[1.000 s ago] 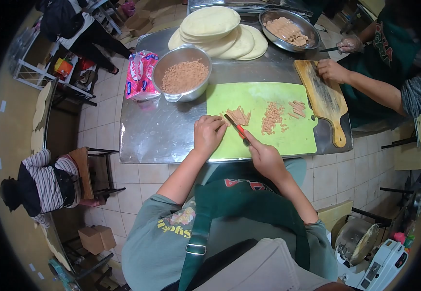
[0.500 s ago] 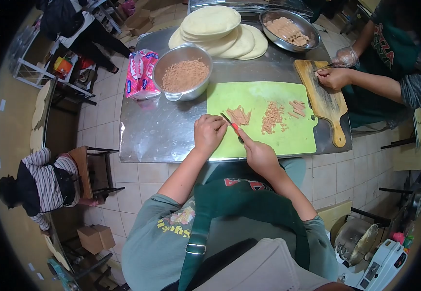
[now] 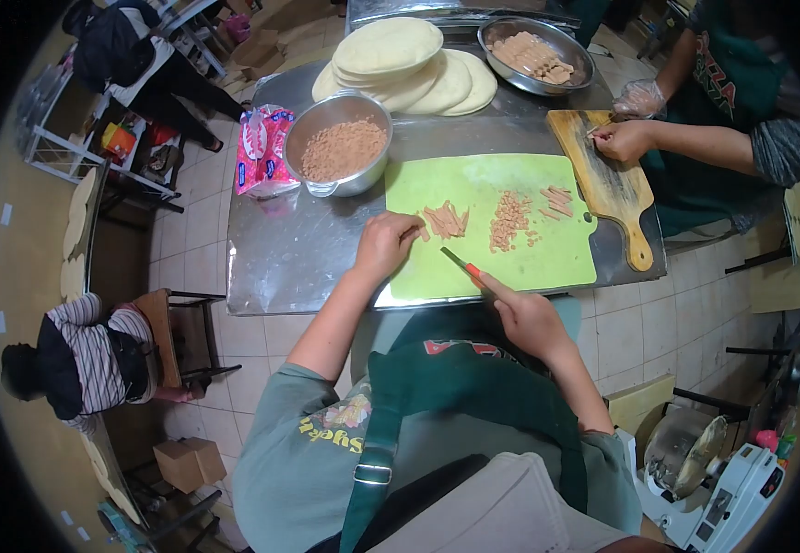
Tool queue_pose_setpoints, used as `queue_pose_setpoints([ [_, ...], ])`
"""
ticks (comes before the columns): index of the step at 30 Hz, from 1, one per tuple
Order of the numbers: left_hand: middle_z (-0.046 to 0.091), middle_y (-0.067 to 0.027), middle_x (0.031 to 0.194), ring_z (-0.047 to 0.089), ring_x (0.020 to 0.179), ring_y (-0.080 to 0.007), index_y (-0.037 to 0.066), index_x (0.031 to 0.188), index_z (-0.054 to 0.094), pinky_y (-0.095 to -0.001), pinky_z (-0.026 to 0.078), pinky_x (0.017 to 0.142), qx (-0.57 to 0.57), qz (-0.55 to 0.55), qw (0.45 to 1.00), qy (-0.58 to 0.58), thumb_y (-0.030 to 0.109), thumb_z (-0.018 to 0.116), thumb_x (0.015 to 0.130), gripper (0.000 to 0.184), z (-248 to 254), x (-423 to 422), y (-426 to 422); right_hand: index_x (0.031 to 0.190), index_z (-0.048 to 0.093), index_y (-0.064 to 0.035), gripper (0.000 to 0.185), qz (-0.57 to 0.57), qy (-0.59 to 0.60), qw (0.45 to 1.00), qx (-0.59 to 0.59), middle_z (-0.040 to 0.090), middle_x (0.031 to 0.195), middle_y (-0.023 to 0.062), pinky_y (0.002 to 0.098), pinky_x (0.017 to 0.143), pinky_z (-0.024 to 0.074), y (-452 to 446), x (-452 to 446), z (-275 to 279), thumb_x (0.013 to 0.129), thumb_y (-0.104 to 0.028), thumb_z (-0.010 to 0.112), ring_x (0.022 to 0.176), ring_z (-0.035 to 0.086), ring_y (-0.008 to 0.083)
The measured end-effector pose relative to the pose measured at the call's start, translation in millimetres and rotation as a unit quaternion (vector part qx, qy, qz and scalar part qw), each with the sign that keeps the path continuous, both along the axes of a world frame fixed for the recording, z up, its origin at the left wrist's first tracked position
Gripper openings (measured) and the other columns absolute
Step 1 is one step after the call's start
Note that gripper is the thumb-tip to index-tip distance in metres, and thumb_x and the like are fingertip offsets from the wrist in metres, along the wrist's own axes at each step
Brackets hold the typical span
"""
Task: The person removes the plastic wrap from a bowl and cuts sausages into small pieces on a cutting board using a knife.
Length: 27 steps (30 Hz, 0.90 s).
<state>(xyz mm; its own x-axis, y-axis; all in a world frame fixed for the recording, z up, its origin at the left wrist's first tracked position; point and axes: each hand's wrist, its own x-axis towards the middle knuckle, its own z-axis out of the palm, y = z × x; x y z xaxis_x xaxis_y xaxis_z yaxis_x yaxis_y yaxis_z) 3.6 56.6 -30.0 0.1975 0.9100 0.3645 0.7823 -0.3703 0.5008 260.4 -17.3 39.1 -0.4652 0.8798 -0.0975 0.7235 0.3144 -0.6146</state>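
Note:
My right hand (image 3: 531,323) grips a small knife (image 3: 461,263) by its red and black handle, the index finger along it. The blade is above the lime-green cutting board (image 3: 460,276), apart from the meat. At the board's left edge, my left hand (image 3: 387,245) has its fingers bent together over a pinkish sausage strip (image 3: 424,234), partly hidden by the fingertips. Just right of it lies a loose pile of sausage strips (image 3: 447,220). Farther right are a heap of small diced pieces (image 3: 510,221) and a few more strips (image 3: 556,202).
A metal pot (image 3: 339,147) of diced meat stands beyond the board, beside a pink packet (image 3: 264,152). Flat round dough bases (image 3: 388,46) are stacked behind. A steel bowl (image 3: 582,85) holds more sausage. On the right, a co-worker's hands (image 3: 625,138) work over a wooden board (image 3: 628,189).
My right hand has drawn the knife back and right, away from my left hand's fingertips. The left hand stays at the strips. The whole view has shifted slightly.

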Motion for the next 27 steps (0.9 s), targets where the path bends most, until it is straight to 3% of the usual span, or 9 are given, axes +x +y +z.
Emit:
queue_pose_setpoints([
  [3,0.065,-0.0063,0.087,0.058,0.085,-0.0264,0.009,0.098,0.065,-0.0373,0.044,0.077,-0.062,-0.067,0.996,0.011,0.006,0.069,0.067,0.031,17,-6,18,0.129,0.048,-0.0164,0.046,-0.001,0.099,0.995,0.015,0.061,0.074,0.0186,0.0362,0.064,0.0482,3,15,-12,0.084,-0.006,0.050,0.064,0.060,0.0311],
  [6,0.060,-0.0090,0.109,0.055,0.100,-0.0281,0.013,0.111,0.060,-0.0383,0.043,0.084,-0.027,-0.158,0.985,0.062,0.009,0.067,0.070,0.041,21,-6,40,0.130,0.048,-0.0162,0.046,-0.022,0.168,0.985,0.023,0.060,0.071,0.0137,0.0303,0.065,0.0468,2,26,-9,0.085,-0.005,0.050,0.061,0.056,0.0227],
  [8,0.049,-0.0063,0.129,0.046,0.117,-0.0301,0.020,0.123,0.052,-0.0432,0.039,0.093,-0.018,-0.257,0.953,0.162,0.015,0.063,0.074,0.051,26,-3,54,0.130,0.048,-0.0163,0.046,-0.043,0.181,0.983,0.005,0.058,0.067,0.0106,0.0276,0.063,0.0456,0,33,3,0.086,-0.005,0.051,0.059,0.052,0.0178],
  [10,0.046,-0.0032,0.132,0.041,0.122,-0.0301,0.022,0.125,0.050,-0.0464,0.036,0.096,-0.016,-0.310,0.928,0.208,0.018,0.062,0.076,0.051,33,5,63,0.128,0.049,-0.0162,0.042,-0.130,0.140,0.976,-0.107,0.061,0.103,0.0212,0.0303,0.081,0.0450,-2,38,16,0.088,-0.007,0.049,0.094,0.061,0.0306],
  [11,0.044,-0.0001,0.136,0.037,0.126,-0.0301,0.024,0.127,0.048,-0.0497,0.034,0.099,-0.016,-0.355,0.900,0.252,0.020,0.060,0.078,0.051,36,9,66,0.128,0.049,-0.0162,0.042,-0.134,0.142,0.975,-0.107,0.061,0.103,0.0212,0.0303,0.081,0.0450,-3,40,16,0.088,-0.007,0.049,0.094,0.061,0.0306],
  [18,0.043,0.0025,0.136,0.034,0.129,-0.0288,0.026,0.126,0.049,-0.0515,0.029,0.103,-0.080,-0.411,0.857,0.299,0.022,0.058,0.080,0.047,34,20,76,0.131,0.045,-0.0174,0.045,-0.135,0.134,0.972,-0.136,0.060,0.107,0.0201,0.0321,0.084,0.0452,-9,41,8,0.088,-0.007,0.048,0.099,0.060,0.0322],
  [23,0.053,-0.0031,0.120,0.049,0.110,-0.0267,0.020,0.124,0.052,-0.0433,0.039,0.092,-0.040,-0.422,0.879,0.218,0.023,0.059,0.081,0.043,25,24,78,0.131,0.046,-0.0177,0.045,-0.111,0.195,0.967,-0.119,0.060,0.108,0.0203,0.0331,0.084,0.0459,-10,41,-19,0.087,-0.008,0.048,0.100,0.059,0.0327],
  [26,0.056,-0.0034,0.110,0.052,0.099,-0.0249,0.019,0.121,0.054,-0.0391,0.041,0.084,-0.011,-0.341,0.921,0.190,0.022,0.060,0.081,0.041,17,25,70,0.131,0.046,-0.0162,0.044,-0.148,0.168,0.967,-0.121,0.061,0.106,0.0199,0.0331,0.082,0.0464,-10,44,-36,0.087,-0.010,0.049,0.097,0.060,0.0317],
  [27,0.056,-0.0034,0.110,0.052,0.099,-0.0249,0.019,0.121,0.054,-0.0391,0.041,0.084,-0.010,-0.341,0.920,0.190,0.022,0.060,0.081,0.041,14,26,66,0.131,0.045,-0.0143,0.045,-0.140,0.187,0.971,-0.048,0.062,0.093,0.0155,0.0300,0.074,0.0458,-10,44,-46,0.087,-0.009,0.049,0.080,0.058,0.0247],
])
